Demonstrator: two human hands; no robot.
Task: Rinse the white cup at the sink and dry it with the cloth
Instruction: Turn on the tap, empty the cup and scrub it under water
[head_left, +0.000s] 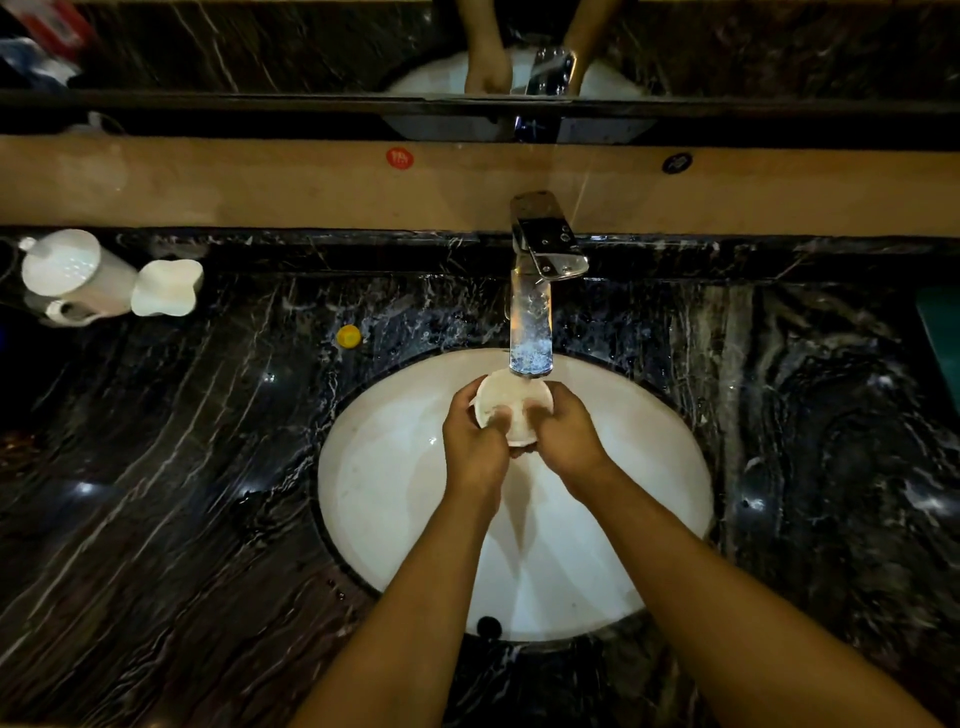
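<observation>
Under the faucet (531, 332) — both hands' fingers (501, 415) gripping white cup (511, 402), rinsing underway — drying still pending, cloth unseen.

landmark: chrome faucet (535, 291) | white kettle (72, 278) far left of it on black marble counter (182, 467) | white lid-like piece (166, 295) touching kettle's faucet side | yellow cap (348, 336) left, nearer | red sticker (400, 158) and dark round sticker (677, 163) behind it on tan ledge (234, 182)
</observation>
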